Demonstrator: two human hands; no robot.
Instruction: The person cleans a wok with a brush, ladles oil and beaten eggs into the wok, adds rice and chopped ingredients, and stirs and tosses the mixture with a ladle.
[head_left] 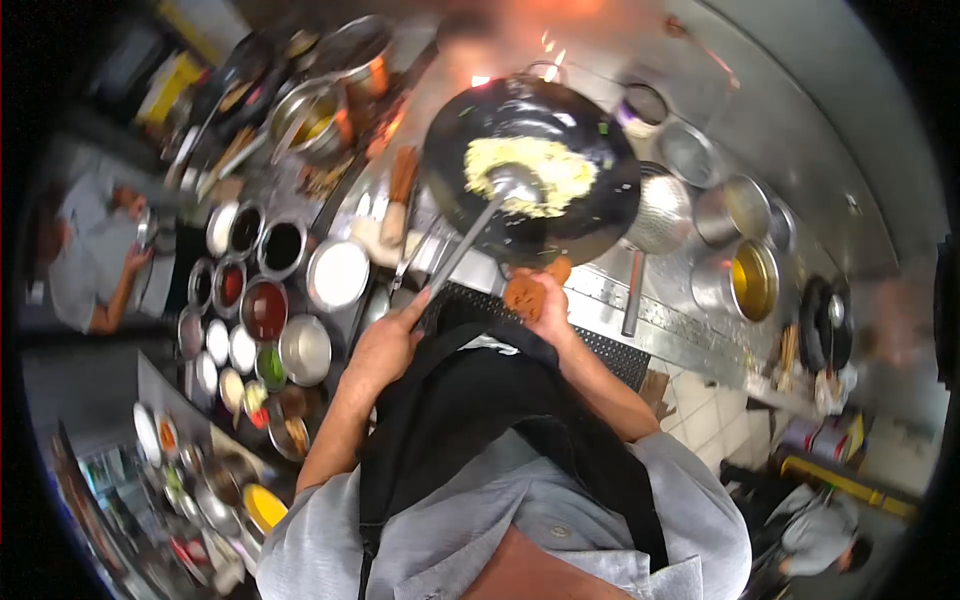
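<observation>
A large black wok (pixel 455 130) sits over the burner, with flames beyond its far edge. Pale yellow food (pixel 560 170) is spread across its bottom. My left hand (pixel 385 345) is closed round the long handle of a metal ladle (pixel 468 240), whose bowl rests in the food. At the wok's near rim, my right hand (pixel 545 305) grips an orange-brown cloth (pixel 525 296) against the edge. The cloth covers the part of the rim under my fingers.
Left are bowls of sauces and ingredients, including a white bowl (pixel 338 275). A strainer (pixel 660 215) and metal pots (pixel 733 210) stand right of the wok. One person (pixel 95 250) is at the far left, another (pixel 815 530) at the lower right.
</observation>
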